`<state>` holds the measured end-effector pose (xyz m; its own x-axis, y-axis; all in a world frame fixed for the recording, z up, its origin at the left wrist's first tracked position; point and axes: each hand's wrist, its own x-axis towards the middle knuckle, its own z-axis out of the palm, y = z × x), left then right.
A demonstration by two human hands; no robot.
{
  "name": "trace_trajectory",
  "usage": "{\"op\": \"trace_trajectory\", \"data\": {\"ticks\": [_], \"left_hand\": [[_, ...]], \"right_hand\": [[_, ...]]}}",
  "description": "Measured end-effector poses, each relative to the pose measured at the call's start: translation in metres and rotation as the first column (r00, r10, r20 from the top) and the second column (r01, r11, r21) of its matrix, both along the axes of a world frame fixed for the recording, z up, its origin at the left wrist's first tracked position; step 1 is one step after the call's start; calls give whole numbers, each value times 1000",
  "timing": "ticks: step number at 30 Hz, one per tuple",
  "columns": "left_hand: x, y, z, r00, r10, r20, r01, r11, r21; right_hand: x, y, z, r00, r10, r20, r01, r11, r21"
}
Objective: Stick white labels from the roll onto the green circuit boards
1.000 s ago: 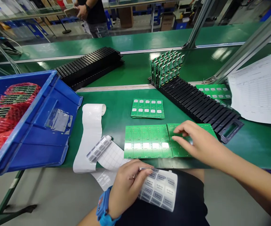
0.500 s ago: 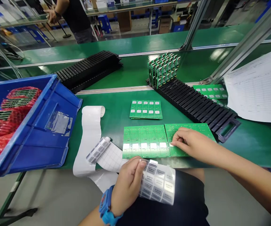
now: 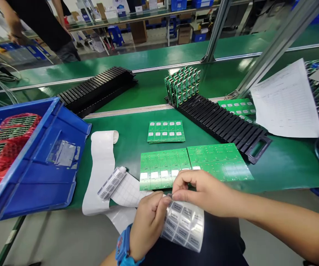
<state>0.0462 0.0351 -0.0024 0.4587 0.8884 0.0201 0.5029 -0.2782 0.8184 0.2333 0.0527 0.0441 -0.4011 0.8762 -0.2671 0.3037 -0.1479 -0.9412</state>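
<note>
Closest to the camera, the person's left hand point(image 3: 149, 225), with a blue wristwatch point(image 3: 122, 246) on its wrist, curls around the left edge of a shiny sheet of small silver labels point(image 3: 183, 225), holding it up over their dark-clothed lap. The right hand point(image 3: 200, 192) reaches across, thumb and fingertips pinched together at the sheet's top edge; exactly what they grip there is too small to tell.

Just beyond the hands, on the green tabletop point(image 3: 287, 166), a long strip of white backing paper point(image 3: 102, 173) curls beside a shorter strip of labels point(image 3: 111, 183). To the left sits a blue plastic bin point(image 3: 65, 125) holding red bags point(image 3: 15, 127).

Two green circuit boards point(image 3: 160, 168) point(image 3: 217, 160) lie side by side just above the right hand, with a smaller stack of boards point(image 3: 166, 131) farther on. Farther still, a black rack point(image 3: 220, 122) holds upright boards point(image 3: 181, 85) at its far end, and printed papers point(image 3: 287, 99) lie to the right. A co-worker point(image 3: 37, 22) stands across the tabletop.
</note>
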Motion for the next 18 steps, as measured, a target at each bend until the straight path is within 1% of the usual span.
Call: {"op": "trace_trajectory", "data": {"ticks": [2, 4, 5, 6, 7, 9, 11, 13, 16, 18], "left_hand": [[-2, 1, 0, 1000, -9, -12, 9, 999, 39], [-2, 2, 3, 1000, 2, -12, -2, 999, 36], [-2, 3, 4, 1000, 11, -5, -11, 1000, 21], [-1, 3, 6, 1000, 22, 2, -22, 1000, -1], [-1, 3, 7, 999, 35, 12, -35, 999, -21], [0, 3, 7, 997, 74, 33, -73, 997, -38], [0, 3, 7, 993, 110, 50, -109, 994, -22], [0, 3, 6, 993, 99, 71, -100, 995, 10], [0, 3, 7, 993, 62, 98, -65, 997, 38], [0, 3, 9, 993, 72, 93, -75, 997, 32]], "right_hand": [[18, 5, 3, 997, -75, 19, 75, 997, -6], [44, 13, 7, 982, -125, 143, 120, 992, 47], [58, 18, 9, 964, -116, 239, 104, 993, 63], [71, 22, 10, 938, -74, 337, 61, 997, 50], [82, 26, 10, 905, -22, 425, 16, 1000, 18], [96, 30, 7, 842, 82, 533, -65, 997, -51], [99, 31, 1, 804, 128, 580, -101, 992, -78], [98, 30, -4, 791, 136, 597, -113, 991, -77], [94, 29, -8, 782, 117, 612, -106, 993, -54], [92, 27, -9, 776, 101, 623, -107, 994, -27]]}}
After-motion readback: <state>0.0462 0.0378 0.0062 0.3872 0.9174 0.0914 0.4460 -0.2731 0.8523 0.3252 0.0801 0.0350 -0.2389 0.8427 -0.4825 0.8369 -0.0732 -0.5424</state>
